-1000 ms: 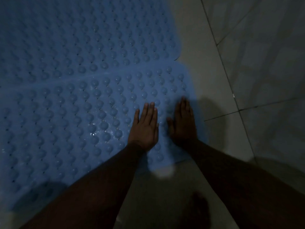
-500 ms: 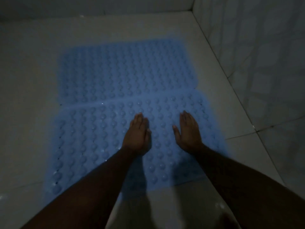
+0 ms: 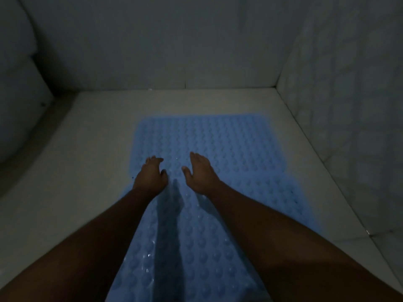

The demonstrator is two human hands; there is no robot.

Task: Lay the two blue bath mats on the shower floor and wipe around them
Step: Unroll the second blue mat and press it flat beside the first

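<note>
Two blue knobbed bath mats lie flat on the pale shower floor (image 3: 91,149), one behind the other. The far mat (image 3: 229,138) reaches toward the back wall; the near mat (image 3: 196,247) runs down between my forearms, and the seam between them is hard to make out in the dim light. My left hand (image 3: 151,176) is over the left part of the mats with its fingers loosely bent, holding nothing. My right hand (image 3: 201,173) is beside it with fingers extended and thumb out, holding nothing. Whether either hand touches the mat is unclear.
A dark back wall (image 3: 174,51) closes the floor at the far side. A tiled wall (image 3: 349,105) rises along the right. A curved pale edge (image 3: 17,83) stands at the left. Bare floor strips run left, right and behind the mats.
The view has pulled back and up, so both mats and the walls show. My hands have slid forward and left along the mats, and the left fingers have bent from flat.
</note>
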